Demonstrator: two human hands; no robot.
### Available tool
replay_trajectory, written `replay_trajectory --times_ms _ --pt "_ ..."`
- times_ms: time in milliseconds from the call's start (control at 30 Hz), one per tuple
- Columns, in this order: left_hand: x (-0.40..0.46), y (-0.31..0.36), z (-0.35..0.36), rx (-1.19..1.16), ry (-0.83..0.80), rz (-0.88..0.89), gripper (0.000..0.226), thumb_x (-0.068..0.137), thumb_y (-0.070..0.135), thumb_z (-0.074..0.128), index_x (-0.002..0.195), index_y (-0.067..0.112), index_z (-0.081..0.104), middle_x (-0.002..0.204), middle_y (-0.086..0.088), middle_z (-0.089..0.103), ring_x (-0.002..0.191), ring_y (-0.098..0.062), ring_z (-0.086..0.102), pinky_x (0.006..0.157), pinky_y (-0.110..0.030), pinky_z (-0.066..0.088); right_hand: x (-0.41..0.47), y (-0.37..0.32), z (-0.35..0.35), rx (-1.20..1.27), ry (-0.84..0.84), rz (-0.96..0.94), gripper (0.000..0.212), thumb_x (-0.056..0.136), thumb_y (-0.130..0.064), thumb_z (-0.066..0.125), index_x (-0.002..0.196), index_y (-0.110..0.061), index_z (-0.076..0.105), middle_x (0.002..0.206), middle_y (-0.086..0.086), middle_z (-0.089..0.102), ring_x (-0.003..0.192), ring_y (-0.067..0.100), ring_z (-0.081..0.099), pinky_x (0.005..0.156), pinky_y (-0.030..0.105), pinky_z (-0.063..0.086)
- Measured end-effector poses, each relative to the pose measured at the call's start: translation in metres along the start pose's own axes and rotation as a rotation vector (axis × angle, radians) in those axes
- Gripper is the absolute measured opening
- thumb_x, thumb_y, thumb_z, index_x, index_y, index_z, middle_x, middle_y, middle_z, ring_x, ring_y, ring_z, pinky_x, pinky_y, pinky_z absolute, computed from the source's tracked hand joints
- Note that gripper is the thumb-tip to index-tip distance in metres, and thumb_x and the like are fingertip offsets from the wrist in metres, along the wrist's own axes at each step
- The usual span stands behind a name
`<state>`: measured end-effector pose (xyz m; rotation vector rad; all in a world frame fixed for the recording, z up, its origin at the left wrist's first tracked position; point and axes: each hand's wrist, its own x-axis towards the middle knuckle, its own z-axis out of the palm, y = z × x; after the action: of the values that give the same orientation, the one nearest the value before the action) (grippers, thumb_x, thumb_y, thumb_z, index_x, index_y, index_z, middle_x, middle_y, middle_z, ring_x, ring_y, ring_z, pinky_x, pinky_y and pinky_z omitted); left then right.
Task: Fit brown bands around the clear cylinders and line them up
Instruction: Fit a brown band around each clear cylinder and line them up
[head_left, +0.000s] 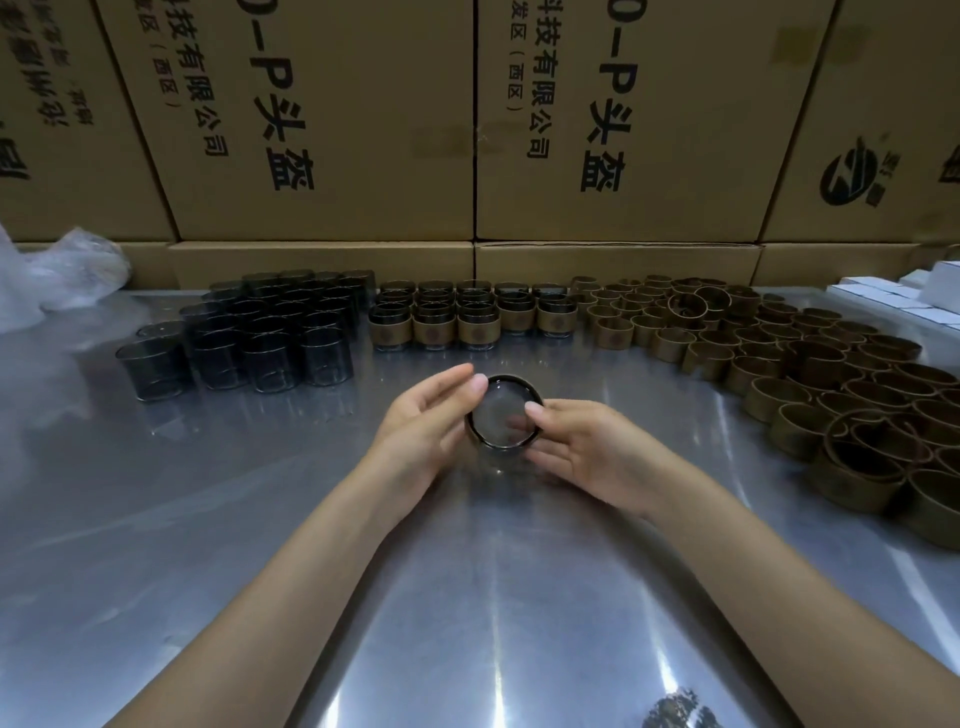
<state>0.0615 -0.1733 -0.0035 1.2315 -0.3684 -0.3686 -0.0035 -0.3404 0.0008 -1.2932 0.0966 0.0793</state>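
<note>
Left hand (431, 415) and right hand (582, 447) cup the clear cylinder (504, 418) between them, fingers curled around it.

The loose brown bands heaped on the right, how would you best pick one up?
Take a brown band at the near edge of the heap, coming from above. It stands on edge with its open ring facing up, so a thumb inside and a finger outside could pinch the thin wall. Neighbours crowd its sides.
</note>
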Motion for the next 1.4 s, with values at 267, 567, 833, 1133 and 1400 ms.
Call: replay_trajectory --times_ms 267,567,833,1133,1400 --pt "-0.007 0.011 -0.005 0.074 -0.280 -0.282 0.072 0.068 0.061 0.067 0.119 0.011 0.062 0.114 -0.007 0.070 0.107 -0.016 0.066 0.086 -0.025 0.054 -0.005 -0.003 -0.007 0.146 -0.283 0.033 0.054 0.057 -0.034 0.089 0.105 -0.014 0.075 0.121 0.012 0.066 0.114 0.020 0.063 0.090 0.026 0.053" --pt "-0.018 0.009 0.003 -0.074 -0.532 -0.161 0.065 0.046 0.062 0.084 0.094 0.019 0.078 0.100 -0.007 0.074 0.099 -0.015 0.069 0.087 -0.026 0.055 -0.014 -0.001 -0.003 0.101 -0.496 -0.124 0.050 0.063 -0.045 0.086 0.108 -0.026 0.074 0.106 -0.004 0.072 0.101 0.008 0.066 0.087 0.021 0.051" --pt "-0.021 0.012 0.006 -0.059 -0.697 -0.111 0.036 0.068 0.066 0.065 0.084 0.036 0.076 0.075 0.017 0.071 0.082 0.007 0.066 0.093 -0.016 0.048 -0.013 -0.001 -0.009 0.052 -0.574 -0.153 0.031 0.088 -0.033 0.063 0.118 -0.028 0.067 0.103 -0.013 0.072 0.103 -0.001 0.064 0.095 0.017 0.046" --pt "-0.013 0.004 0.021 0.091 -0.096 -0.121 0.078 0.077 0.075 0.038 0.090 0.008 0.076 0.097 -0.021 0.070 0.093 -0.031 0.068 0.079 -0.039 0.057 -0.007 0.004 0.028 -0.106 0.110 -0.166 0.082 0.073 -0.072 0.048 0.099 0.002 0.070 0.099 0.024 0.070 0.097 0.034 0.068 0.091 0.039 0.053" --pt "-0.020 -0.001 0.041 0.248 0.206 0.240 0.068 0.098 0.047 0.034 0.056 -0.003 0.051 0.048 -0.003 0.044 0.043 -0.008 0.044 0.047 -0.014 0.038 -0.004 0.011 0.043 -0.079 0.379 -0.416 0.059 0.087 -0.053 0.052 0.039 -0.020 0.056 0.043 -0.009 0.050 0.044 0.003 0.050 0.049 0.016 0.045"
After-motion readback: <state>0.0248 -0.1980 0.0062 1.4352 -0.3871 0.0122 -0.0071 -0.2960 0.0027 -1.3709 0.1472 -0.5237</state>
